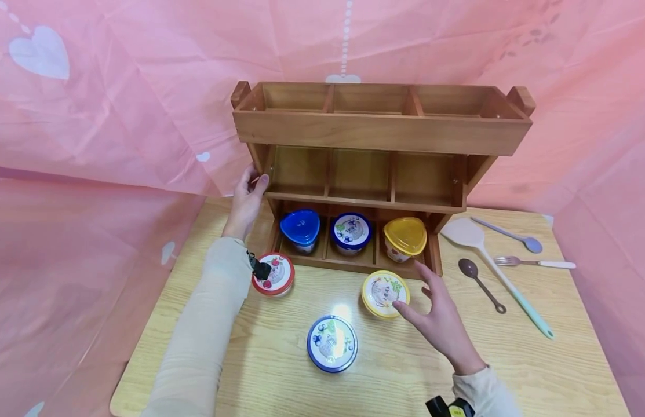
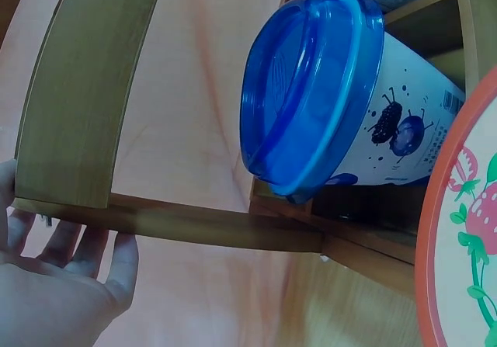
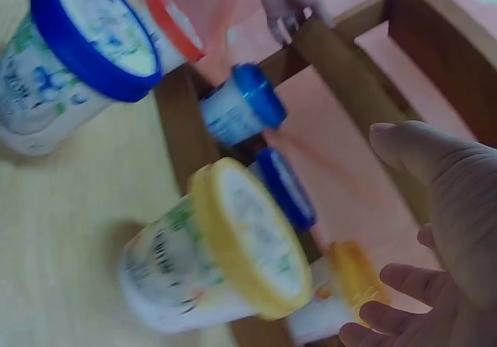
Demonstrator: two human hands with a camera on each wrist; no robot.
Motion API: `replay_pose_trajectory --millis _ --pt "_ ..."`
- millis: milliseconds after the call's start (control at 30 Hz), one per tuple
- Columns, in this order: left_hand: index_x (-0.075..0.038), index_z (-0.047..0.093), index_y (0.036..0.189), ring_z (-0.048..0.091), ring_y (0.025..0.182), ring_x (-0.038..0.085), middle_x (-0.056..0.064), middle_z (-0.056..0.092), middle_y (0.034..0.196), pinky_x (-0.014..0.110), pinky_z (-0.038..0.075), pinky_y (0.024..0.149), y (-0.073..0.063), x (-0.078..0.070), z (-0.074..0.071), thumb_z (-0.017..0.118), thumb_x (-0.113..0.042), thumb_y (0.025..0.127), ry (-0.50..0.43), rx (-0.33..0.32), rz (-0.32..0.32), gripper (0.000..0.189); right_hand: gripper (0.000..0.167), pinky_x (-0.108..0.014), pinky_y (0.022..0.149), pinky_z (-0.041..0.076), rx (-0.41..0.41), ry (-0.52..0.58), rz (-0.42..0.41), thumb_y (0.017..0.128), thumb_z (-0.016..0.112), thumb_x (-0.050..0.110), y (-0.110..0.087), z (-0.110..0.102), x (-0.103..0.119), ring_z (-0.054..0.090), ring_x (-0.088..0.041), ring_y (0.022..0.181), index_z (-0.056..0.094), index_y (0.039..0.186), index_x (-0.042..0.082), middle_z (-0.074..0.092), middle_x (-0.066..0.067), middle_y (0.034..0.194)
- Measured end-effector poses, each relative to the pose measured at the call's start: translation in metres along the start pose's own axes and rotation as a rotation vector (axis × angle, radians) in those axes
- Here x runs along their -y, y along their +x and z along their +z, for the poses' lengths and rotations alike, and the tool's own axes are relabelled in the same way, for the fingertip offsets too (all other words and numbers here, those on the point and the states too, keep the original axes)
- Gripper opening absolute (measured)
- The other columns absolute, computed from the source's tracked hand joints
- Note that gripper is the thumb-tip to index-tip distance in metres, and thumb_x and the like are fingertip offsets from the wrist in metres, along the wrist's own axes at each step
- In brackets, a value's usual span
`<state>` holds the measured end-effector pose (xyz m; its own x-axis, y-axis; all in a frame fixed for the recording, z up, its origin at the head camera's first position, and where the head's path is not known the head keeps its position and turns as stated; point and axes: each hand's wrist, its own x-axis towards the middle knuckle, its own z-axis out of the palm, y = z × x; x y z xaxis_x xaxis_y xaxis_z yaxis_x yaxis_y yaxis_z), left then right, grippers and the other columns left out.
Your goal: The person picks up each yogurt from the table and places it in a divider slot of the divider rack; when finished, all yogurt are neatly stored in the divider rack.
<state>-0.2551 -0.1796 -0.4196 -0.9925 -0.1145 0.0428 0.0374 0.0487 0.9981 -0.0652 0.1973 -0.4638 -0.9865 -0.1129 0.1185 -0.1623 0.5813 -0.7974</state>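
A three-tier wooden shelf (image 1: 382, 132) stands at the back of the table. My left hand (image 1: 247, 197) grips the left side of its middle tier, fingers bent around the wooden edge (image 2: 194, 221). My right hand (image 1: 441, 315) hovers with spread fingers beside a round yellow-lidded tub (image 1: 385, 294) on the table. In the right wrist view its thumb (image 3: 404, 147) and fingers hold nothing. The bottom tier bears a blue-lidded tub (image 1: 300, 227), a round dark-blue-lidded tub (image 1: 351, 231) and a rounded-triangular yellow-lidded tub (image 1: 405, 236).
A red-lidded tub (image 1: 275, 273) stands by the left forearm, and another blue-lidded tub (image 1: 332, 343) near the front. To the right lie a spatula (image 1: 491, 266), a brown spoon (image 1: 478, 281), a blue-grey spoon (image 1: 515, 236) and a fork (image 1: 533, 262). Pink cloth (image 1: 119, 127) hangs behind.
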Motion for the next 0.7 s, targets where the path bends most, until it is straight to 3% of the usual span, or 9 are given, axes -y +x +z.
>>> replay_pose_trajectory --millis 267,567,700 --pt "-0.012 0.034 0.153 0.042 0.137 0.026 0.014 0.043 0.148 0.035 0.032 0.119 0.0 0.0 0.0 0.05 -0.022 0.104 0.009 0.004 0.003 0.053 0.104 -0.065 0.1 0.041 0.036 0.07 0.088 0.078 0.084 0.014 -0.018 0.025 -0.022 0.036 -0.052 0.131 0.015 0.154 -0.003 0.027 -0.034 0.149" --pt "-0.012 0.034 0.152 0.043 0.137 0.027 0.015 0.043 0.147 0.035 0.032 0.119 0.001 0.0 0.001 0.05 -0.021 0.103 -0.016 0.006 0.017 0.053 0.117 -0.061 0.105 0.041 0.043 0.119 0.156 0.076 0.086 0.016 -0.017 0.049 -0.035 0.033 -0.045 0.135 0.003 0.155 -0.002 0.023 -0.033 0.151" --pt "-0.013 0.031 0.154 0.041 0.139 0.027 0.014 0.041 0.151 0.035 0.031 0.12 -0.003 -0.003 0.0 0.05 -0.021 0.103 -0.012 0.018 -0.009 0.054 0.116 -0.062 0.111 0.031 0.056 0.115 0.193 0.077 0.086 0.022 -0.015 0.055 -0.037 0.026 -0.046 0.141 0.003 0.155 -0.002 0.016 -0.033 0.155"
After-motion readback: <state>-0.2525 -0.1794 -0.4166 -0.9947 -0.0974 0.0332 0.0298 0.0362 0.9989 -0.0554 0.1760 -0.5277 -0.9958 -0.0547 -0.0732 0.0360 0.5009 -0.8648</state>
